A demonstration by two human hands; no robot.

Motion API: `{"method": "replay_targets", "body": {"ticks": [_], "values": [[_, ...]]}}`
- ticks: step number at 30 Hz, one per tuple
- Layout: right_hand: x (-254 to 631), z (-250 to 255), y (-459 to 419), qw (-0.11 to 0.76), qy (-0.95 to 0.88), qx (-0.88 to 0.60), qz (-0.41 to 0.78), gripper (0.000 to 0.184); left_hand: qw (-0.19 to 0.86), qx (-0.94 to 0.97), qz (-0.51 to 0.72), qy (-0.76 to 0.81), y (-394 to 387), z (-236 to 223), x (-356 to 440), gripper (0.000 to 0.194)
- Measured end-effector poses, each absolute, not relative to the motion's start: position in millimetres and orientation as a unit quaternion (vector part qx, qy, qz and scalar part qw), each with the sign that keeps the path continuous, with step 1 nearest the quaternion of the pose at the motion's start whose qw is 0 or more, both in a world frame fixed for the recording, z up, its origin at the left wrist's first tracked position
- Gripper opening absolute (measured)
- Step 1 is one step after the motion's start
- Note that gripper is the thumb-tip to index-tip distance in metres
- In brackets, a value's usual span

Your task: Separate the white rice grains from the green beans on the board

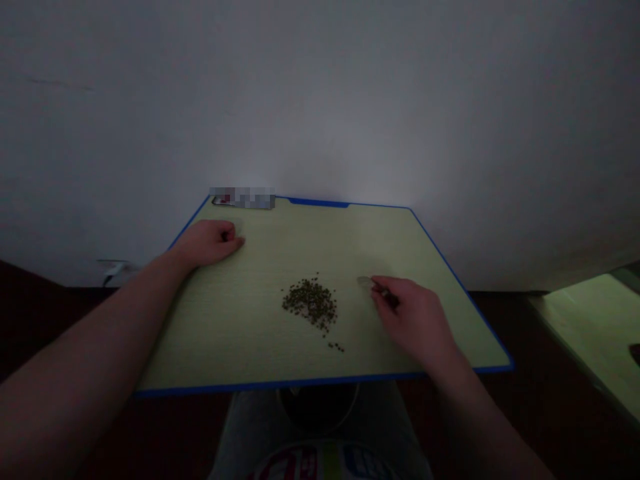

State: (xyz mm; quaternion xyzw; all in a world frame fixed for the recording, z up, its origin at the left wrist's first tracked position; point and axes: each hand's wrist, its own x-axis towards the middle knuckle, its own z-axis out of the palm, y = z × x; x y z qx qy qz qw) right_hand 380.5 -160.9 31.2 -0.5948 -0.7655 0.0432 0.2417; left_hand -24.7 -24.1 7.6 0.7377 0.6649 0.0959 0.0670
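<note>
A loose pile of small brown bean-like grains (311, 301) lies on the pale table top (240, 340), with a few stray grains at its near right edge. To the right of the pile, my right hand (417, 317) is closed in a pinch. A small pale, see-through, spoon-like piece (365, 281) sticks out from its fingertips toward the pile. My left hand (210, 243) rests at the far left of the table, fingers curled in. Whatever it may hold is hidden.
A blue rim edges the table, which stands against a grey wall (320, 100). A flat blurred-out item (245, 199) lies at the back left corner. Between my knees below the near edge is a dark round container (318, 408). Another pale surface (595, 333) lies at the right.
</note>
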Motion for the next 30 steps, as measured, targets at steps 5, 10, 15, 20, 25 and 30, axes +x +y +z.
{"method": "replay_targets", "body": {"ticks": [5,10,15,20,25,30], "values": [[399.3,34.1,-182.5,0.271,-0.742,-0.566,0.236,0.026,0.068,0.745,0.102,0.656,-23.0,6.4,-26.5,0.038],[386.6,26.7,-186.7,0.211,-0.754,-0.554,0.282,0.027,0.065,0.742,0.097,0.66,-23.1,6.1,-26.1,0.038],[364.2,25.4,-181.2,0.183,-0.792,-0.524,0.255,0.032,0.07,0.732,0.095,0.671,-25.8,9.3,-22.6,0.037],[352.3,27.7,-181.4,0.162,-0.803,-0.503,0.274,0.034,0.071,0.729,0.092,0.674,-26.4,11.2,-21.3,0.037],[351.9,29.3,-186.7,0.152,-0.806,-0.491,0.294,0.035,0.074,0.731,0.093,0.672,-24.3,8.3,-23.7,0.036],[354.6,30.9,-195.6,0.141,-0.797,-0.488,0.326,0.035,0.069,0.736,0.102,0.666,-23.7,6.5,-25.4,0.037]]}}
